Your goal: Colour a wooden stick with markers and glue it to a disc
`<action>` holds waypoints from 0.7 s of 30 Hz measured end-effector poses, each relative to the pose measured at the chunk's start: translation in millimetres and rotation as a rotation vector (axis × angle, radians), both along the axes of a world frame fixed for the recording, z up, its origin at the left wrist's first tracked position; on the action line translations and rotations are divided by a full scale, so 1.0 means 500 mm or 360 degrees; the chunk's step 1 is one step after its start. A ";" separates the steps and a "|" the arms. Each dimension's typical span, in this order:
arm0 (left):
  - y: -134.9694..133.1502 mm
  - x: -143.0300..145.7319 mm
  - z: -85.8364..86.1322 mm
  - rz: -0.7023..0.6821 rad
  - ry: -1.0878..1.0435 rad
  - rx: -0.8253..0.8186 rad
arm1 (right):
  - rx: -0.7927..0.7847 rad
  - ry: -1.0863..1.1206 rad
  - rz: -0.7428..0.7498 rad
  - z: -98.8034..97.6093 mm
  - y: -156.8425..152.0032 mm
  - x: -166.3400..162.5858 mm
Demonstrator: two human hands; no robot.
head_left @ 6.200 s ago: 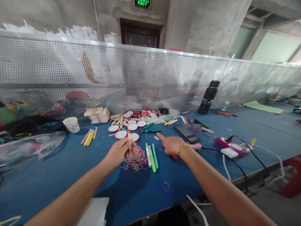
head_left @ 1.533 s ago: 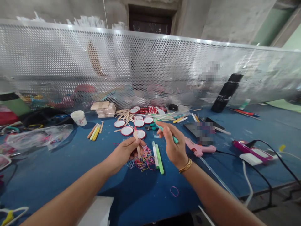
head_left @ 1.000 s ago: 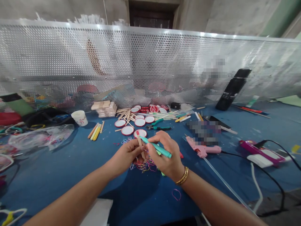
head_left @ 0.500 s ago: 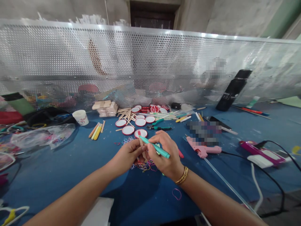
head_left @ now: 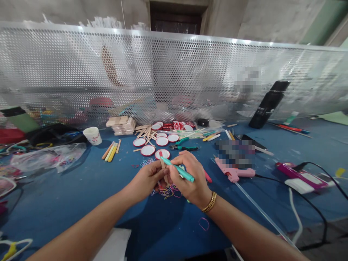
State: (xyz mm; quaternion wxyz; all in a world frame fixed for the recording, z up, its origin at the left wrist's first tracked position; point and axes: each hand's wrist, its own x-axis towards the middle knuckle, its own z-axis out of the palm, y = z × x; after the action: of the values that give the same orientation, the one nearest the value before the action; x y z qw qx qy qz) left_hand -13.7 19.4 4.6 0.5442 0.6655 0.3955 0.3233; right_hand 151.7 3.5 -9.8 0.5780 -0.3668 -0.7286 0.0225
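Note:
Between the fingers of my left hand (head_left: 148, 181) is a wooden craft stick (head_left: 163, 165), its upper end coloured red. My right hand (head_left: 190, 175) grips a turquoise marker (head_left: 182, 172), whose tip meets the stick just below the red part. Beneath both hands lies a heap of coloured rubber bands (head_left: 167, 192), partly covered by the fingers. Just beyond the stick sits a white round lid with a red rim (head_left: 166, 154). Green-handled pliers (head_left: 185, 147) rest behind my right hand.
Further back are several more lids (head_left: 147, 150), loose craft sticks (head_left: 148, 132) and stacked sticks (head_left: 121, 125). A paper cup (head_left: 92, 136) and markers (head_left: 111, 152) stand left. To the right lie a pink glue gun (head_left: 233, 172), a purple power strip (head_left: 301, 177) and a black bottle (head_left: 269, 105).
Both hands hold nearly the same pose, with the marker still at the stick. The whole view has shifted very slightly.

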 end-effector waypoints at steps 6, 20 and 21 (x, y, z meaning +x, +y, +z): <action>0.002 -0.001 0.001 0.0022 0.0012 -0.0018 | 0.0057 0.0002 -0.0049 0.001 0.001 0.002; 0.001 -0.002 -0.002 -0.0028 0.0055 0.0037 | 0.0118 -0.0003 -0.0001 0.002 0.001 -0.001; 0.001 -0.002 -0.003 -0.0029 0.0056 0.0036 | 0.0111 -0.0006 0.0000 0.001 0.001 -0.001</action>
State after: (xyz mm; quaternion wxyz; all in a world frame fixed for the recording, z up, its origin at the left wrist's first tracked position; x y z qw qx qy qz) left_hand -14.6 19.9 3.2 0.5324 0.6808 0.3954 0.3110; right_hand 151.1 4.2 -9.3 0.5891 -0.3464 -0.7300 -0.0037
